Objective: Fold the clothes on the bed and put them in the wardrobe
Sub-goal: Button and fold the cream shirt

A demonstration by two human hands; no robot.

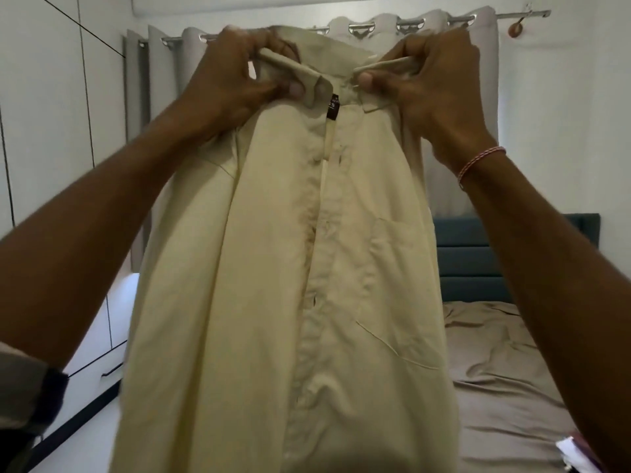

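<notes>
Shirt (273, 268) held up in the air before the bed (495, 370), left hand (235, 87) and right hand (433, 93) each with grip pinched tight on one end of the collar (300, 68); likely risk: hanging fronts twist or a pinch slips during lay-down, creasing the fold.

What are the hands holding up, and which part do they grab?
A cream shirt. Both hands grip it at the collar: the left hand on the left collar flap, the right hand on the right one. The rest hangs down.

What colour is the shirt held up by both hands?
Pale cream-yellow shirt, seen in the head view.
</notes>
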